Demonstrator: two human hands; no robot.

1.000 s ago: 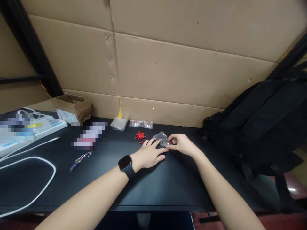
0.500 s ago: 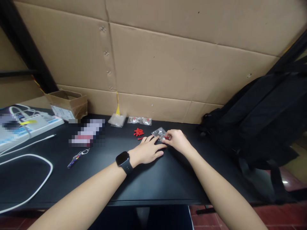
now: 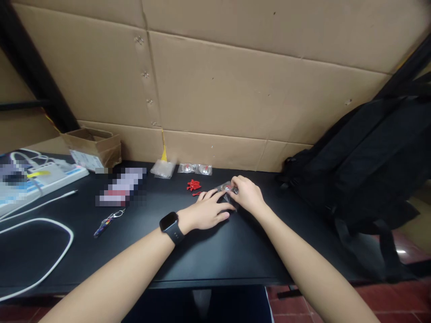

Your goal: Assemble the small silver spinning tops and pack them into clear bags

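A small clear plastic bag (image 3: pixel 222 185) lies on the black table with a shiny round piece and a bit of red in or on it. My left hand (image 3: pixel 209 211) rests palm down with its fingers spread, and its fingertips touch the bag's near side. At the bag's right edge, my right hand (image 3: pixel 248 194) has thumb and fingers pinched together on the plastic. A small pile of red cord loops (image 3: pixel 193 184) sits just left of the bag, with one loose loop beside my left fingers.
Two packed round pieces (image 3: pixel 194 168) and a stack of clear bags (image 3: pixel 163 169) lie along the cardboard wall. A keychain (image 3: pixel 108 222), a white cable (image 3: pixel 71 235) and an open cardboard box (image 3: pixel 109 146) are to the left. A black backpack (image 3: pixel 363 166) fills the right side.
My right hand has shifted slightly up and left over the bag, and the bag has turned under it. The red bit between its fingers now shows at the round piece. My left hand stays spread.
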